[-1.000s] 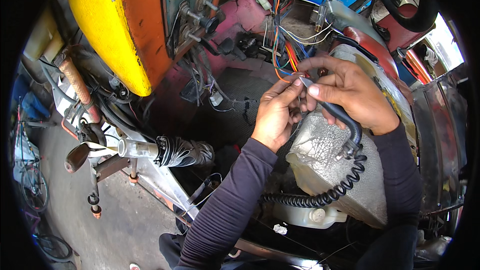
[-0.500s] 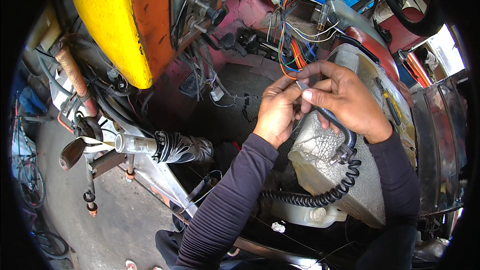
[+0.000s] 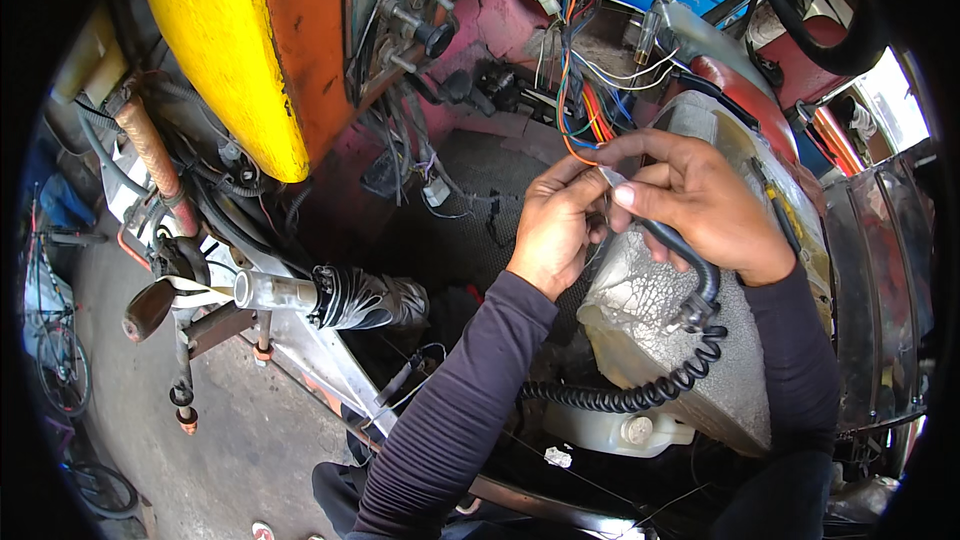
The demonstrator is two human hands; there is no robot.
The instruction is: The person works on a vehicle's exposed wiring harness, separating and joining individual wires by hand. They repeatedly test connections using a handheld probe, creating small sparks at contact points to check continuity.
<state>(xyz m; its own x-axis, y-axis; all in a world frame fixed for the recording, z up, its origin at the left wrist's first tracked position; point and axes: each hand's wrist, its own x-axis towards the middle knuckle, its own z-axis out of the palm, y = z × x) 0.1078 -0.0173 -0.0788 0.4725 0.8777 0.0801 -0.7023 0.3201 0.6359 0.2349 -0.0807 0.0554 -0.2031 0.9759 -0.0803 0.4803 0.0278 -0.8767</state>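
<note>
1. Head view, the work itself: we have both hands up at the middle of the picture, meeting on the end of an orange wire (image 3: 572,152) that drops from the wiring bundle (image 3: 580,30) hanging at the far side under the dash. The wire end sits right between our fingertips, just above a cracked grey housing (image 3: 660,310).

2. To do this step well, we judge it wise to keep the pinch close to the wire's tip, so the loose end cannot flick away, and to leave some slack toward the bundle (a hard pull could strain the other leads up there).

3. A small pale piece shows at the pinch point; we cannot tell whether it is a connector or bared wire, so we would work it slowly and keep it in sight.

4. Left hand (image 3: 553,230): it comes up from the lower middle in a dark sleeve, knuckles toward us, fingers curled and closed on the wire end from the left.

5. Right hand (image 3: 700,205): it reaches in from the right, forefinger stretched leftward over the wire, thumb pressing beneath, so it is closed in a pinch on the same wire. Its lower fingers also wrap a black coiled cord (image 3: 650,390), which loops down and to the near side across the housing.

6. Off to the left stand the yellow body panel (image 3: 215,50) and a metal lever (image 3: 270,292), both well apart from our hands.
</note>
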